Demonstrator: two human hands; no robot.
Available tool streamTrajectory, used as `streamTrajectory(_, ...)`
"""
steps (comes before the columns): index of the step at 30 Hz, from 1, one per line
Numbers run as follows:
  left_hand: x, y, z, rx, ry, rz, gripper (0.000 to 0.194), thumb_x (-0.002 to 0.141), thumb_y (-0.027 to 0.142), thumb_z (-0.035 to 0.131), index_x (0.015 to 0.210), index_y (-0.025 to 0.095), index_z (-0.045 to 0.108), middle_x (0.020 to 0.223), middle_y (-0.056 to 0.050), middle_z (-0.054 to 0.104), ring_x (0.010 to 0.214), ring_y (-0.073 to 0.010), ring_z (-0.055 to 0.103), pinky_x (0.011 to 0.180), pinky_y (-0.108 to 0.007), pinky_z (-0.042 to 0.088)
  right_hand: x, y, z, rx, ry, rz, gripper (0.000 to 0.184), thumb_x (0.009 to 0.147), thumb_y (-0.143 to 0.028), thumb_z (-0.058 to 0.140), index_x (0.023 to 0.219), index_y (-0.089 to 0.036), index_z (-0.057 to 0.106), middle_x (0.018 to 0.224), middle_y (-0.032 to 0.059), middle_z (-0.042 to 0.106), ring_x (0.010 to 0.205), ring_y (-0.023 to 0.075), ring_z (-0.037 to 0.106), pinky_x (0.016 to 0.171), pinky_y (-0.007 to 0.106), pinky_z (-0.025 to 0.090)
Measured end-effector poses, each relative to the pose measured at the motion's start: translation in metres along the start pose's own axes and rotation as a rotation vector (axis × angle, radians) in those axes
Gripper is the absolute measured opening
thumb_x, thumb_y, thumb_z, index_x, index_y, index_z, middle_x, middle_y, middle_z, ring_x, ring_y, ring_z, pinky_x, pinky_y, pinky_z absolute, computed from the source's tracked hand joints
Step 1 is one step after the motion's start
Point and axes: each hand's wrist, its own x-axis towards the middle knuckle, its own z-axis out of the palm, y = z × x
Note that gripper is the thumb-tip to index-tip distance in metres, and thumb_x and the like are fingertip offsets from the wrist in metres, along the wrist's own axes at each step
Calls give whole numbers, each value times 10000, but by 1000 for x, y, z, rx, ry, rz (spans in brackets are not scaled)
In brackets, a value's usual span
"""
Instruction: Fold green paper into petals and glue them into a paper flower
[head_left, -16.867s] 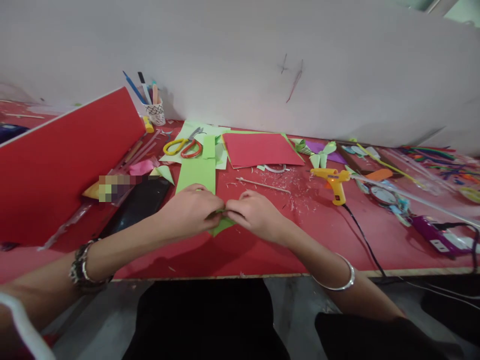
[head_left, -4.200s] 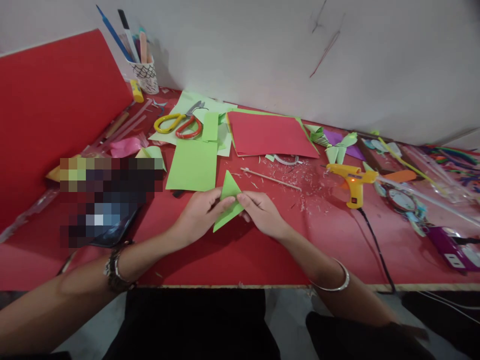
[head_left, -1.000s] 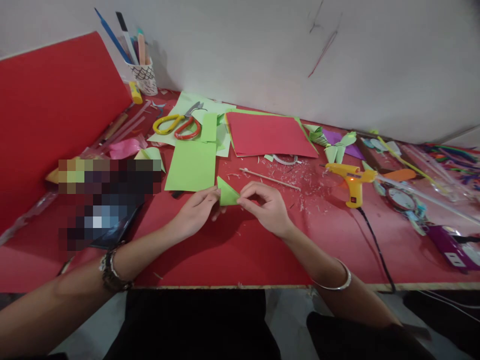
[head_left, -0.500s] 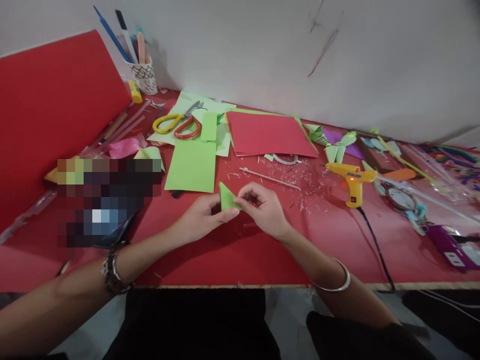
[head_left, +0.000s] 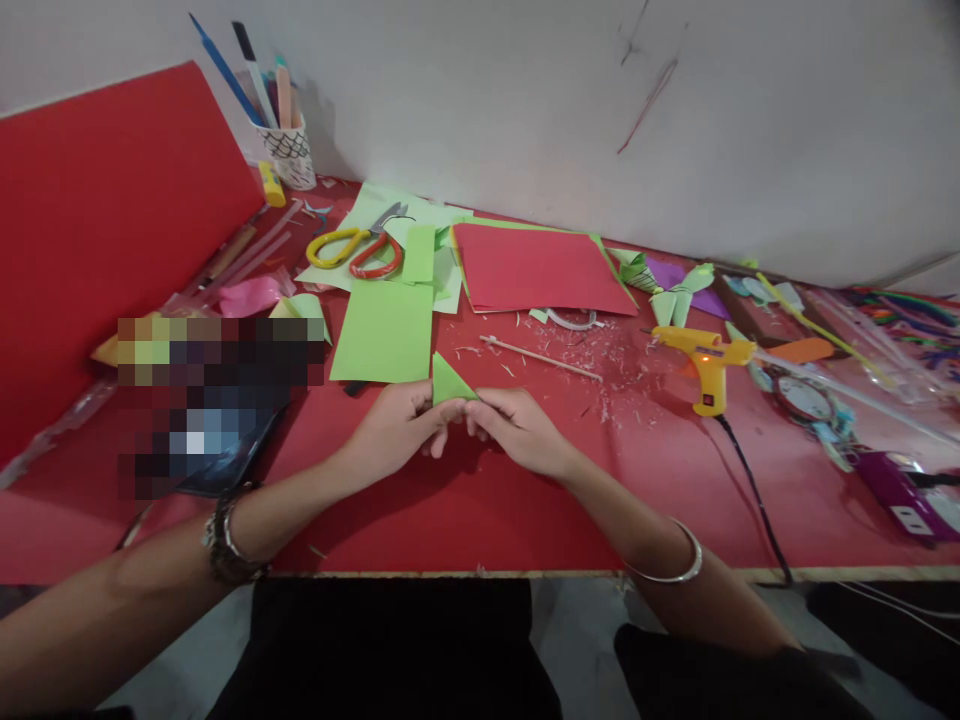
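Observation:
Between my two hands is a small piece of green paper [head_left: 450,384], folded into a triangle with one point upward. My left hand [head_left: 401,428] grips its left and lower side, thumb lying along the bottom edge. At the right corner my right hand [head_left: 517,425] pinches the paper between thumb and fingers. The fingertips nearly meet below it and hide its lower part. Just behind my left hand lies a larger green sheet [head_left: 381,333] on the red table [head_left: 465,520]. A thin stick [head_left: 540,357] lies beyond my right hand, among paper shreds.
Scissors [head_left: 360,252] with yellow and red handles rest on pale green sheets. Red paper [head_left: 540,268] is stacked by the wall. To the right stands a yellow glue gun [head_left: 706,365], its light lit and cord trailing to the front edge. A phone [head_left: 247,440] lies left, partly blurred.
The green paper has shifted slightly left and upward and now shows as a smaller triangle. My right hand has turned lower, its fingers now beneath the paper beside my left thumb.

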Motion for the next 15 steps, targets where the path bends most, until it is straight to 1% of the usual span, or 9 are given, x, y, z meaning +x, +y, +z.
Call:
streamTrajectory(3,1,1,0,-69,-14,-27,341,848,335,442,570,150,514,385,60,477,369,-54,406,414,-158,309,-1,-1,-1,66,-6,5,350,899,-349,358,640,-164,506,560,-34,493,506,59,459,509,189,357)
streamTrajectory(6,1,-1,0,-78,0,-15,332,842,351,447,597,147,539,375,61,472,358,-52,390,396,-159,292,-1,-1,-2,65,-27,16,352,897,-355,368,660,-159,540,528,-40,491,473,54,445,495,184,350)
streamTrajectory(10,1,-1,-1,27,61,74,368,815,350,486,510,146,514,431,40,490,412,-54,417,414,-164,303,-2,-1,-3,54,-65,30,367,897,-374,367,661,-160,549,510,-43,492,449,48,438,482,177,349)
streamTrajectory(12,1,0,-1,61,99,111,357,812,341,495,514,146,508,445,45,475,425,-52,415,425,-162,309,-2,-1,-2,57,-86,45,363,894,-372,375,650,-162,541,493,-49,482,434,46,438,470,173,349)
streamTrajectory(15,0,1,0,51,144,114,345,819,346,494,537,147,506,424,58,436,410,-49,398,424,-162,310,-3,-2,0,81,-113,56,361,889,-374,380,640,-162,533,473,-56,468,414,42,435,456,169,348)
